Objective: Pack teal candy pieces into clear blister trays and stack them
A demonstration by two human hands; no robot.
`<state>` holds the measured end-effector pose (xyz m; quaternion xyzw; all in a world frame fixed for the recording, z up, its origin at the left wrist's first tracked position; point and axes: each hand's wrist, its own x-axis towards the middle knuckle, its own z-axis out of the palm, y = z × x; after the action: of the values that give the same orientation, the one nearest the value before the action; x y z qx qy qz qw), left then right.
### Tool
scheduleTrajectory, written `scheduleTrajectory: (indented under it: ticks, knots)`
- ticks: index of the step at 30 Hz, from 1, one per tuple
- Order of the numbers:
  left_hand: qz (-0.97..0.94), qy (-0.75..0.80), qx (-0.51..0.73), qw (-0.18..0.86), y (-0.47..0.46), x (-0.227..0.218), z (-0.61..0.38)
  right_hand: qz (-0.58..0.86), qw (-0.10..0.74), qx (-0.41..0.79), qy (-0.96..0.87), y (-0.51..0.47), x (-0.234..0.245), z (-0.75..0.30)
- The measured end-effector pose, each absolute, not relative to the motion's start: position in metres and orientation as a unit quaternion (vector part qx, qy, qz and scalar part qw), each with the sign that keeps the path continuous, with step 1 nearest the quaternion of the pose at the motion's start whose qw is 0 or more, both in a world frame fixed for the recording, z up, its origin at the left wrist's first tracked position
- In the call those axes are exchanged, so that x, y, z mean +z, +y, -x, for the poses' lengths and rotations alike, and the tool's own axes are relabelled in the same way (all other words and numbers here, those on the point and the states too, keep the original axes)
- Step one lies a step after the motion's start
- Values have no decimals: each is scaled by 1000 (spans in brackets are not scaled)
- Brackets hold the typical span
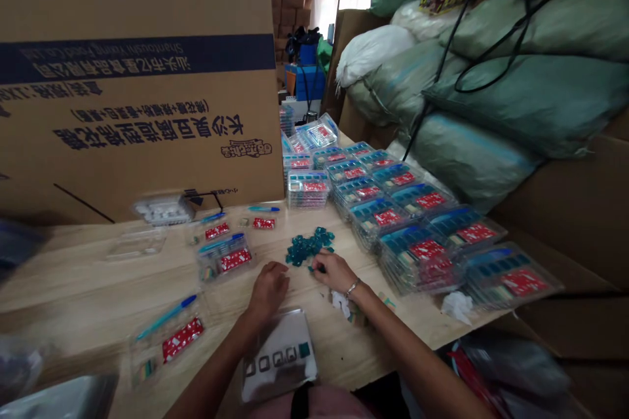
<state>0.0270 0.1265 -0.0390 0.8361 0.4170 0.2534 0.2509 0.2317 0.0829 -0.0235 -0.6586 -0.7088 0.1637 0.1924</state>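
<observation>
A loose pile of shiny teal square pieces (305, 247) lies on the table in front of my hands. My right hand (334, 272), with a bracelet at the wrist, pinches at the near edge of the pile, a teal piece at its fingertips. Left of it, my left hand (269, 287) is curled closed above the table; what its fingers hold, if anything, is hidden. Below the left hand lies a white tray (287, 373) with a row of square recesses. One teal piece (304, 349) fills the recess at its right end.
Stacks of filled clear cases (417, 255) line the table's right side. Open cases with blue pens and red packets (183, 339) lie left. A large carton (147, 78) stands at the back left. Crumpled white tissue (457, 306) sits near the right edge; sacks (491, 150) pile beyond.
</observation>
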Motion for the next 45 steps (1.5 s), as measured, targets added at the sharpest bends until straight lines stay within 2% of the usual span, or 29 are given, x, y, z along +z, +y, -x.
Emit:
scheduleTrajectory:
  ticks: [5,11,17,19,22,25,28,32,37,40,45]
  knots:
    - [-848,426,215,230,137,-39,-44,680,241,206,-661,74,-24,-254]
    - [-841,418,192,285,138,-43,-48,742,204,156,-619,87,-18,-247]
    - [-793,425,271,341,125,-35,-38,725,182,157,-646,91,-10,-225]
    - [-772,407,302,384,116,-26,-42,698,216,176,-659,86,-6,-219]
    - [-723,381,354,455,105,-14,-49,635,328,235,-659,77,-1,-208]
    - [-646,389,388,529,98,-5,-49,580,422,334,-612,66,-1,-196]
    - [-591,398,397,579,87,1,-40,531,465,468,-532,54,-6,-185]
    - [-629,419,401,518,58,7,-23,479,480,616,-401,32,-14,-171]
    - [-734,400,338,433,25,6,11,449,436,652,-428,-2,-14,-161]
    - [-810,374,271,362,20,-4,31,464,390,606,-516,-16,-13,-157]
    - [-857,371,225,277,22,-30,38,518,344,418,-662,-17,-9,-154]
